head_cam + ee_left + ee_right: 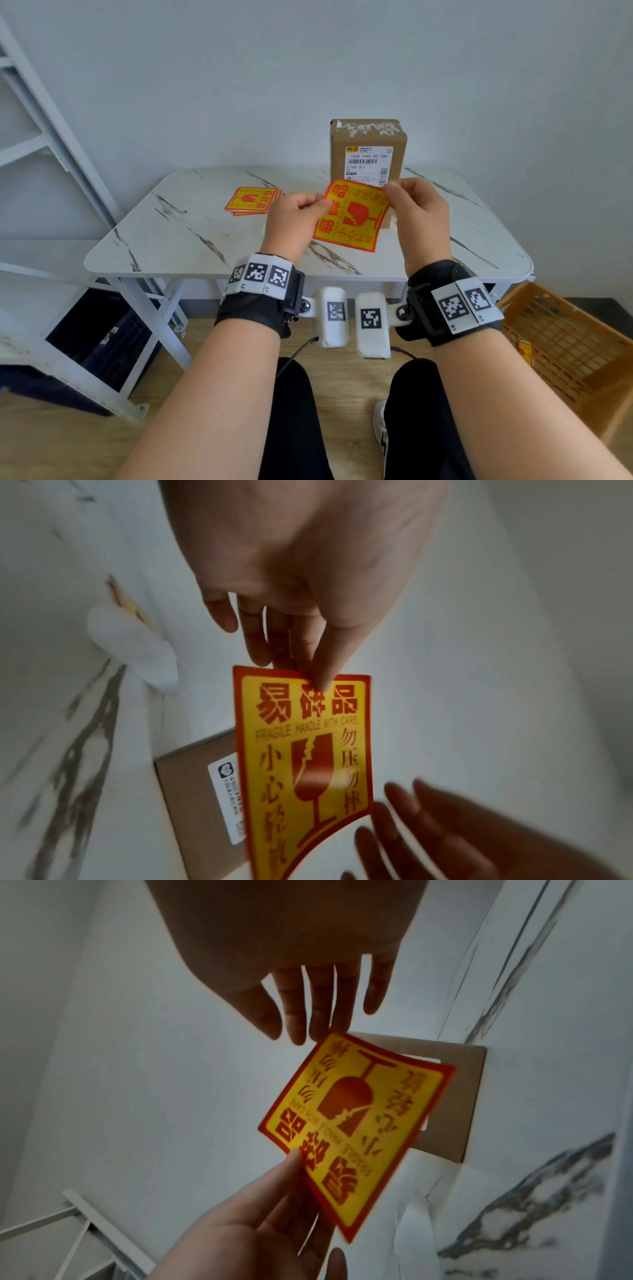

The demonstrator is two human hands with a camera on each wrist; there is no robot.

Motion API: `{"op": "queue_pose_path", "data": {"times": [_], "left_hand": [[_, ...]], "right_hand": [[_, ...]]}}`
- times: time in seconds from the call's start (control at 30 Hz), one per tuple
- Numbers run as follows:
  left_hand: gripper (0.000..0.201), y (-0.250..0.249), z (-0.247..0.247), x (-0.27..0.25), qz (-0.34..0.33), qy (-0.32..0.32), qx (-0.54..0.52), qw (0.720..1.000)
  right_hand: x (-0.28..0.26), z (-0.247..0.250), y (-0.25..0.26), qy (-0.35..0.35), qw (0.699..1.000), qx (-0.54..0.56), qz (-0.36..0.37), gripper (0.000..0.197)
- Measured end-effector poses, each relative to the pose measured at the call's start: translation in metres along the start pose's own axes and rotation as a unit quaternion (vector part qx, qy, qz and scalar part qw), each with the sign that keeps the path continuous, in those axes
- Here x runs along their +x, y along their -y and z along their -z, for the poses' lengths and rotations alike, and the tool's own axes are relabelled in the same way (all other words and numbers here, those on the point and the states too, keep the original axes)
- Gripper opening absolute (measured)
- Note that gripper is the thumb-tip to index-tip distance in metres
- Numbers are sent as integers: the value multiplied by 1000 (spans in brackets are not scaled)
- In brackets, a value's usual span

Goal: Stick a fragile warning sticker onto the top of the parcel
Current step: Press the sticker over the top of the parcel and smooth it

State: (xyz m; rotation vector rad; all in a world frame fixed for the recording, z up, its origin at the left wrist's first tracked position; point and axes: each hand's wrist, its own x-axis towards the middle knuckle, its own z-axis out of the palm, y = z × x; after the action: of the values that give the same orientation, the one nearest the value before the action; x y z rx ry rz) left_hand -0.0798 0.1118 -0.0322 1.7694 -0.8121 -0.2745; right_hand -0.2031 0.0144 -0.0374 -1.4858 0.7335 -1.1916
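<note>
Nearest me, my left hand (296,219) pinches one edge of the square yellow sticker with the red border and red broken-glass print (351,216), thumb on the printed face and fingers behind it, as the left wrist view shows. The sticker hangs in the air between my two hands, tilted and slightly curled, printed side toward me. My right hand (419,212) is at the sticker's far upper corner; from the head view its fingertips seem to meet that corner, but in the right wrist view the fingers (322,1010) look straight and loose, and I cannot tell whether they actually grip it.

Below both hands lies the white marble-pattern tabletop with grey veins (191,236). Left of my left hand, flat on that top, sits a small stack of the same yellow and red stickers (252,201).

Just beyond the held sticker stands the upright brown cardboard parcel (368,137), a white printed shipping label (369,164) on the face toward me; its top face carries scraps of white residue.
</note>
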Motion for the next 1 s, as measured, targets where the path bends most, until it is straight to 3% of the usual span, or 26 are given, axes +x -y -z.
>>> {"op": "queue_pose_path", "data": {"times": [0.13, 0.33, 0.43, 0.5, 0.67, 0.73, 0.8, 0.9, 1.0], "left_hand": [[18, -2, 5, 1, 21, 14, -29, 999], [14, -5, 0, 10, -27, 16, 118, 993], [14, -12, 0, 11, -60, 15, 152, 987], [14, -16, 3, 11, -61, 13, 101, 993], [15, -20, 9, 5, -14, -10, -120, 993], [30, -18, 10, 8, 6, -32, -173, 984], [47, -15, 12, 13, 28, -30, -179, 983], [62, -11, 9, 15, 39, 24, -121, 992], [56, -9, -1, 12, 51, 63, -53, 995]], "right_hand": [[4, 2, -4, -30, 995, -88, 29, 11], [6, -1, -3, 15, 952, -282, 122, 25], [9, -1, 0, 35, 940, -321, 111, 13], [10, 0, 0, 43, 949, -297, 95, 3], [3, -2, 3, 35, 971, -229, 52, 11], [3, 0, 3, 12, 979, -199, 43, 8], [4, 3, 3, 2, 986, -164, 27, 15], [6, 4, 7, -9, 996, -90, 1, 19], [9, 3, 11, -9, 999, -23, -28, 17]]}}
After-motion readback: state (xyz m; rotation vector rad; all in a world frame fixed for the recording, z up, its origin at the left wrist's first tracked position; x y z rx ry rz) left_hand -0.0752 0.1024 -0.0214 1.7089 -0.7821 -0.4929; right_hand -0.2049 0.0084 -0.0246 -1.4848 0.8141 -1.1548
